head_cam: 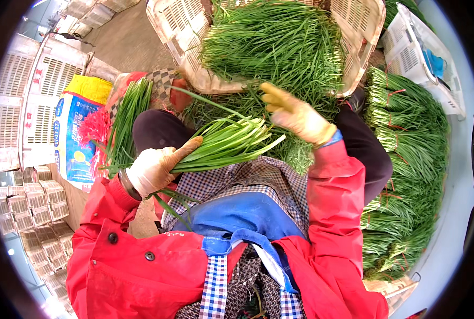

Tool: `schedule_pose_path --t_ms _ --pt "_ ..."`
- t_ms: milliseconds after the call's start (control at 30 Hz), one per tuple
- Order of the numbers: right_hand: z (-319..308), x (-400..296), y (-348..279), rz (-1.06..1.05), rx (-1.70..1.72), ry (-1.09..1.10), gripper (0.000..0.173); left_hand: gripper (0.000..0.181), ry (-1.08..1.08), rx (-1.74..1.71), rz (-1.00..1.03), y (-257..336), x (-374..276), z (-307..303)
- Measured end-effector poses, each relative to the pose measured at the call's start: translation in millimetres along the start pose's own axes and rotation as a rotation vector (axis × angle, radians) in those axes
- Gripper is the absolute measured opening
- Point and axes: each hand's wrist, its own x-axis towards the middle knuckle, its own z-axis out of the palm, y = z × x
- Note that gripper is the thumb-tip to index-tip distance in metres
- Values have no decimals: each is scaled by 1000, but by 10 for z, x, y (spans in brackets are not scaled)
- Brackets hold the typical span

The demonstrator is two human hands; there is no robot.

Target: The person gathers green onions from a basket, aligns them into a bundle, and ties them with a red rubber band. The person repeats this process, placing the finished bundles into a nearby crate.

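Observation:
A bunch of green garlic chives (225, 145) lies in my gloved left hand (163, 165), its pale cut ends pointing right. One long leaf sticks out from the bunch towards the upper left. My gloved right hand (296, 113), slightly blurred, is raised to the right of those ends with its fingers extended and nothing visible in it. Beyond both hands, a heap of loose chives (272, 44) fills a tipped white plastic crate (189, 60). Scattered leaves (229, 107) cover the area between my knees. Another small pile of chives (131, 107) rests beside my left knee.
Chive bundles tied with red strands (408, 159) are stacked along the right wall. A white basket with a blue item (408, 52) stands above them. At left are a printed sack (75, 135), a bunch of red plastic strands (95, 127) and stacked plastic crates (53, 103).

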Motion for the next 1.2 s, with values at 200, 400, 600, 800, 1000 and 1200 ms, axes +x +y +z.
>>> schedule_pose_path --t_ms 200,400,600,800,1000,1200 --pt "567 409 141 -3 -681 -13 55 86 15 309 -34 86 48 8" --pt "655 597 612 121 -1103 414 16 81 109 404 -87 130 38 87" --pt "-357 291 1094 448 -1129 401 26 77 261 386 -85 9 -61 148" --pt "-247 17 464 55 -356 283 93 81 360 348 -26 -101 -114 242" --pt "341 200 350 202 -37 -28 53 81 322 312 -49 -97 -105 231" --pt "-144 166 687 -158 -422 389 21 78 400 217 3 8 12 364"
